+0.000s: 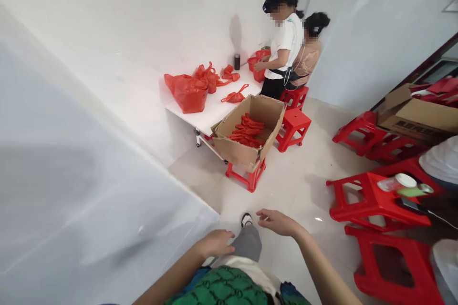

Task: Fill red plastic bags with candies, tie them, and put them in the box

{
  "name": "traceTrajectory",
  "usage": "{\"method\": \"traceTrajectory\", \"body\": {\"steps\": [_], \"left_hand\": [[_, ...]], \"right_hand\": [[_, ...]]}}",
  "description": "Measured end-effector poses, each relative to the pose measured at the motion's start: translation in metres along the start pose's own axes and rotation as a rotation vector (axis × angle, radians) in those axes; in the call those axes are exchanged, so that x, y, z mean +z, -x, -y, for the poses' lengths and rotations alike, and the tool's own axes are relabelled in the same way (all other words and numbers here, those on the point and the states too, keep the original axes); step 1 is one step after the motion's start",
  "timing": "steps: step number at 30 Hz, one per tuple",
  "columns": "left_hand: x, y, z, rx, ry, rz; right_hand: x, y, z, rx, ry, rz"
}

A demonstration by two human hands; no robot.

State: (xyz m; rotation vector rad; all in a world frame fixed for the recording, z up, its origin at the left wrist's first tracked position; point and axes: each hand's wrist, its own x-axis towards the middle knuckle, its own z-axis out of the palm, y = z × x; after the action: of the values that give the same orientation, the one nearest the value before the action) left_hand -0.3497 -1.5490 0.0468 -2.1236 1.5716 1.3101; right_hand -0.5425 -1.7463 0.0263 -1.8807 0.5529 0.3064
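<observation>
1. The left hand [216, 243], at lower centre, is released, its fingers loosely bent beside the grey trouser leg [250, 243]; the leg's upper part is covered by clothing.
2. The right hand [275, 222], just right of it, is also released, fingers slightly curled over the floor [286, 186]; some fingers overlap and are hard to separate.
3. The cardboard box [236, 151], nearest the hands, sits above them at the centre on a red stool [255, 181], hiding its seat. Its mouth faces up, one corner points down the frame, and which side is longer is unclear.
4. Red bags [248, 129] inside lie lengthwise roughly left to right, rising slightly rightward; they overlap too much to count.
5. Behind, at upper centre, a large red bag [188, 94] rests on the white table [214, 116], contents hidden.
6. A standing person [286, 40] partly hides a seated person [309, 59].
7. The right edge cuts off another carton [425, 116], its print blurred.
</observation>
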Motion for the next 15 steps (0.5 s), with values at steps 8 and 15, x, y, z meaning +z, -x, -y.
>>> {"method": "traceTrajectory", "body": {"steps": [8,15], "left_hand": [[-0.243,-0.163,-0.026,0.107,0.230,-0.195],[-0.407,-0.262,0.005,0.119,0.812,-0.538]], "right_hand": [[-0.247,-0.141,-0.009,0.005,-0.036,-0.106],[-0.471,-0.347,0.005,-0.094,0.056,-0.195]]}}
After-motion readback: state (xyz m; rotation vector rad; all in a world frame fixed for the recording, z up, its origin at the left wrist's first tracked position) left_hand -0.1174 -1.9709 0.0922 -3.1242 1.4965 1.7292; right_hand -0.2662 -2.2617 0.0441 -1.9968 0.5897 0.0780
